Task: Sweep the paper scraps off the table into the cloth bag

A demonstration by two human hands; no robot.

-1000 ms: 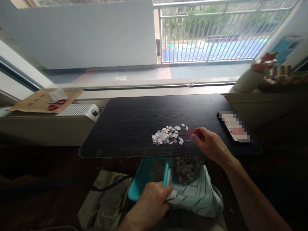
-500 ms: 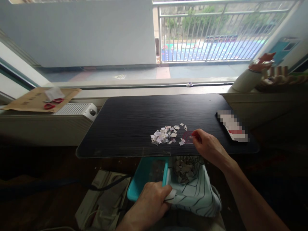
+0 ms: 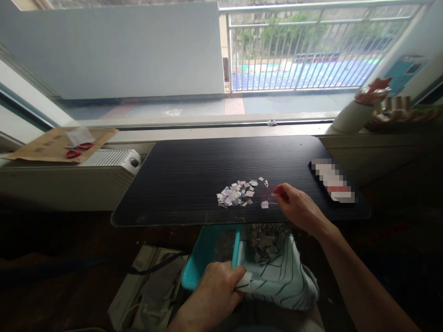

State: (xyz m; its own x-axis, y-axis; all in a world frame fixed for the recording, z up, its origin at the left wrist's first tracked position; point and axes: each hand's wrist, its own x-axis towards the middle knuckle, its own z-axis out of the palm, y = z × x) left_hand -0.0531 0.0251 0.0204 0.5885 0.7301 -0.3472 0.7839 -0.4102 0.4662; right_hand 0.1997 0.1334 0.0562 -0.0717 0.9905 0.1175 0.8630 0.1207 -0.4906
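Observation:
My right hand is closed in a pinch on a translucent pink plastic piece with a curved outline, held low over the black table. A pale scrap lies at the lower edge of that piece. Left of it spreads a loose pile of small white and grey scraps. Below the table edge, my left hand grips the edge of a striped cloth beside the turquoise tub's rim. Grey scraps rest on the cloth.
A phone-like slab, partly blurred out, lies at the table's right. Red-handled scissors sit on brown paper by the radiator. A white vase stands on the sill. A pale box with cables is below left.
The pink piece and my right hand have shifted slightly left. A pale scrap beside the piece has moved a little to the right. My left hand stays almost in place.

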